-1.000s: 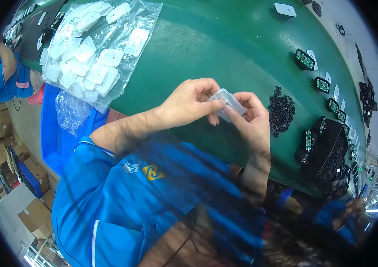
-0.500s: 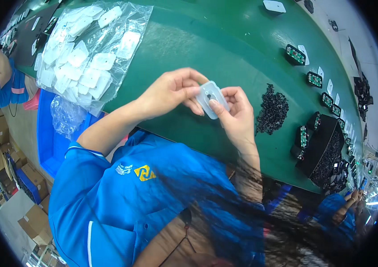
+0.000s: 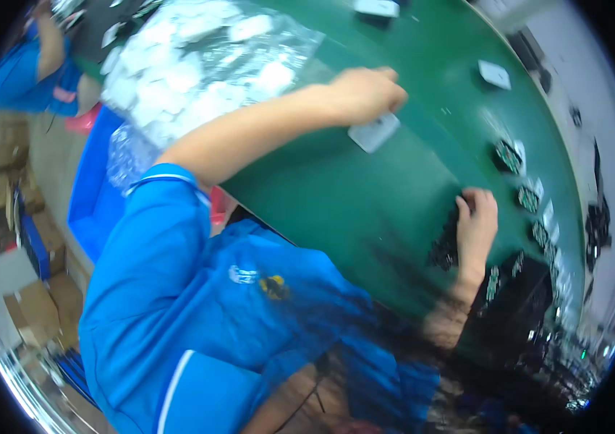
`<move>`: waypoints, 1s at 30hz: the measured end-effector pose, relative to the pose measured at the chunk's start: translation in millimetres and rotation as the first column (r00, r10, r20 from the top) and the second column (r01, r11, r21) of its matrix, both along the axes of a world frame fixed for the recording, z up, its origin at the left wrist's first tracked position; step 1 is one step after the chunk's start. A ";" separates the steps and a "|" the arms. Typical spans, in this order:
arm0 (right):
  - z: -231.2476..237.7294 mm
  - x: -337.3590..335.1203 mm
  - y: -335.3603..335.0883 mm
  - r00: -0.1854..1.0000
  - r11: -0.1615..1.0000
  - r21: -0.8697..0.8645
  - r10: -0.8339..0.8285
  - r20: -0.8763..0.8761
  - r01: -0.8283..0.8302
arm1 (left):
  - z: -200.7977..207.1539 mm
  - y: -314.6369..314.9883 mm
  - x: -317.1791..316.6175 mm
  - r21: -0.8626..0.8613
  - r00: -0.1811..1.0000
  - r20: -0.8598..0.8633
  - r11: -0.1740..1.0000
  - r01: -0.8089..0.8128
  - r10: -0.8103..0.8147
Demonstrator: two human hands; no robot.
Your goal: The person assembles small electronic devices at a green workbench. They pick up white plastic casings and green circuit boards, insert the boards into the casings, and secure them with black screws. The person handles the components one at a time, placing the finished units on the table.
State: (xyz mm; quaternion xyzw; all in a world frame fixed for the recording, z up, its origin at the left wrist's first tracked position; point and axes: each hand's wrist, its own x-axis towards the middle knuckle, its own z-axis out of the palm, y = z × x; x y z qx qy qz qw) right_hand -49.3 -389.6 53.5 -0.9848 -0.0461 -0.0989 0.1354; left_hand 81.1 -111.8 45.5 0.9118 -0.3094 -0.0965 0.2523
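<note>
Nearest, bottom ctr of frame: wearer's blue shirt [image 3: 155, 296] w/ white trim, dark blurred hair across its right side. Lower right: black box [image 3: 514, 304], blurred, contents unclear. Just above it, R hand [image 3: 477, 220] is at the pile of small black pcs [image 3: 443, 249], right of ctr, hiding part of it; its fingers bend down, thumb a bit apart from forefinger, so grip is narrow, but can't tell if it has a pc.

Left of frame: blue bin [image 3: 89, 199] w/ crumpled clear film [image 3: 130, 155] at its edge. Upper ctr: white cover [image 3: 374, 135], approx. rectangular w/ rounded corners, over the green bench [image 3: 307, 188], top edge partly hidden by L hand [image 3: 364, 95]. L hand's fingers curl under, tips mostly out of sight; can't tell if grip is on the cover or free.

Upper left of ctr: clear bag [image 3: 299, 47] w/ many white covers [image 3: 177, 72], blurred. Right side: row of green circuit boards [image 3: 508, 157] in dark housings, white pcs beside them. Upper right: another white plate [image 3: 494, 74] on bench. Far upper left: co-worker's blue sleeve [image 3: 14, 72]; far left, cardboard boxes [image 3: 32, 315].
</note>
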 end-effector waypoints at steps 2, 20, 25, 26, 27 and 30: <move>-2.2 3.9 -1.2 0.997 0.996 -0.047 0.072 -0.011 -0.072 | 1.7 4.9 -2.8 0.064 0.995 0.060 0.995 0.082 -0.086; 6.3 1.3 5.1 0.994 0.986 -0.151 -0.082 -0.078 0.070 | -28.2 200.0 21.7 0.047 0.755 0.543 0.885 -0.464 0.367; 12.6 -1.7 0.5 0.991 0.988 -0.138 -0.051 0.120 0.068 | -21.9 216.0 20.8 0.088 0.775 0.466 0.849 -0.521 0.427; 14.2 -1.6 4.7 0.981 0.979 0.074 -0.194 0.023 0.192 | -24.2 224.4 17.6 0.054 0.746 0.480 0.833 -0.550 0.462; 11.5 -7.3 -0.4 0.974 0.963 0.152 -0.226 0.019 0.221 | -21.0 221.3 18.4 0.085 0.697 0.583 0.821 -0.564 0.418; 3.7 -9.9 -8.9 0.963 0.917 0.302 -0.268 -0.021 0.262 | -1.9 227.3 -2.2 0.099 0.596 0.680 0.753 -0.651 0.427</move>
